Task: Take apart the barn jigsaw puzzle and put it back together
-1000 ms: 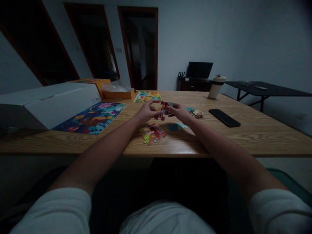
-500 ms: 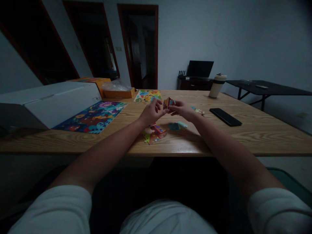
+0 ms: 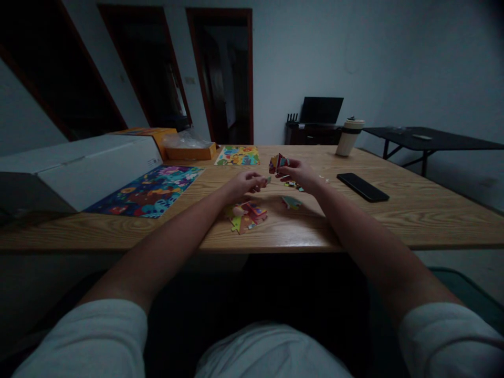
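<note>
Several colourful puzzle pieces are gripped in my right hand, raised above the table. My left hand is to their left and lower, pinching a small greenish puzzle piece at its fingertips. Beneath my left hand a joined cluster of puzzle pieces, red, pink and yellow-green, lies near the front edge. A greenish piece rests on the wood below my right hand. More small pieces lie just behind it, partly hidden by that hand.
On the wooden table are a black phone and a cup at the right. A dark blue picture sheet, a white box, an orange tray and a yellow picture sheet occupy the left and back.
My left hand has moved down, away from the held pieces, and now pinches a small greenish piece. My right hand has shifted slightly right. The loose pieces below it look differently placed.
</note>
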Demonstrator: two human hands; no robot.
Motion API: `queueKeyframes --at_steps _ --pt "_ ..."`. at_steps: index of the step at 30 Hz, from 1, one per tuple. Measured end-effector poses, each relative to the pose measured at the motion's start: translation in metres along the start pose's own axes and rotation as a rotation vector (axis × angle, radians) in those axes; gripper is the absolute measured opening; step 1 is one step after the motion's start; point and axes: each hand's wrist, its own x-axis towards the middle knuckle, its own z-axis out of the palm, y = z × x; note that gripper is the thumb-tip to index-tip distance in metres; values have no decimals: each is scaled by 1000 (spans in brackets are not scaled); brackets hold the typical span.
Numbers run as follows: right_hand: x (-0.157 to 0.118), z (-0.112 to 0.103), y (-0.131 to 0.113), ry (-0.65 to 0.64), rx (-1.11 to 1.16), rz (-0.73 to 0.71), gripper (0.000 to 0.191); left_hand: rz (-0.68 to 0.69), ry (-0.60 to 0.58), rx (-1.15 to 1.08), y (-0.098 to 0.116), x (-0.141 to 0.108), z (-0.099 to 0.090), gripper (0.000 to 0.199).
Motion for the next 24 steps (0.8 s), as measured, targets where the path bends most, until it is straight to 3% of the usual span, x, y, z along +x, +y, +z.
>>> queueKeyframes --at_steps 3,5,10,15,19,21,24 --pt "-2 4 1 -109 -15 18 24 -120 95 -311 -7 6 -16 30" --pt "-2 8 2 -172 -28 29 25 -132 108 -378 -8 7 -18 28" --pt "-3 19 8 -139 -59 23 41 -39 -24 -300 -3 2 -8 36" --pt "-4 20 8 -113 -384 -141 25 -49 -19 -200 -3 0 -5 45" --pt "-4 19 1 -191 -369 -176 24 -8 6 -136 -2 -1 -6 45" --pt "-2 12 -1 -154 -364 -144 27 6 65 -37 1 -2 -8 41" --pt "2 -13 -1 87 -526 -109 29 -9 46 282 6 -8 -16 39"
